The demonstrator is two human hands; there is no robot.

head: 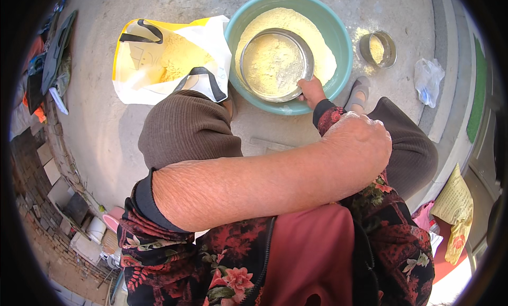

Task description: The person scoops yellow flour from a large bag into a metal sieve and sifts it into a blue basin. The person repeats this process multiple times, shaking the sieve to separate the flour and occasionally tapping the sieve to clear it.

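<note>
My right hand (312, 92) grips the rim of a round metal sieve (308, 57) at its lower right. Pale yellow flour (274, 58) lies in the sieve. The sieve is over a green plastic basin (339, 36), with more yellow flour (283, 18) spread below it. Across my body reaches my left arm, its sleeve pushed up. My left hand (363, 135) is curled over the floral sleeve (331, 117) of my right forearm; its fingertips are hidden. Left of the basin, a white and yellow bag (137, 82) with black handles stands open, holding coarser yellow meal (184, 58).
A small metal container (391, 54) with some flour stands right of the basin, flour spilled beside it. Further right lies a clear plastic bag (428, 82) near a concrete step (438, 119). My knees flank the space before the basin. Clutter and bricks (29, 167) line the left.
</note>
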